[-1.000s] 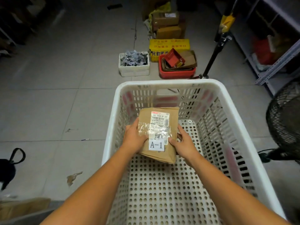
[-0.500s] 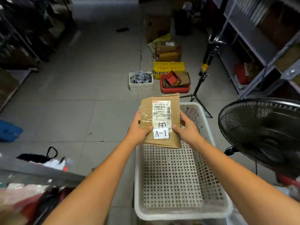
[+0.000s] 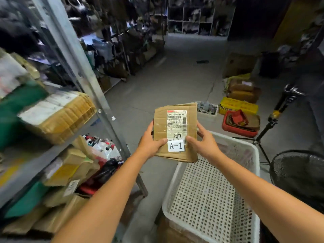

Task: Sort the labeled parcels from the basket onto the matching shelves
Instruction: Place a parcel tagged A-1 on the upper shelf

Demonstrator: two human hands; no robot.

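A flat brown cardboard parcel [image 3: 160, 127] with a shipping label and a white tag reading A-1 is held upright in front of me, above the floor and left of the basket. My left hand [image 3: 150, 143] grips its left edge, thumb across the front. My right hand [image 3: 204, 143] grips its right edge, thumb beside the tag. The white perforated plastic basket [image 3: 252, 155] stands at lower right and shows no parcels inside. A metal shelf rack [image 3: 98, 95] packed with boxes and bags fills the left side.
A black floor fan [image 3: 299, 174] stands right of the basket, with a tripod [image 3: 273, 120] behind it. A red bin [image 3: 226, 126], a yellow box [image 3: 236, 106] and cartons sit on the floor ahead. More shelving lines the aisle beyond.
The parcel has been lifted out of the basket and carried up and to the left. My view has swung left, bringing the shelf rack into sight.
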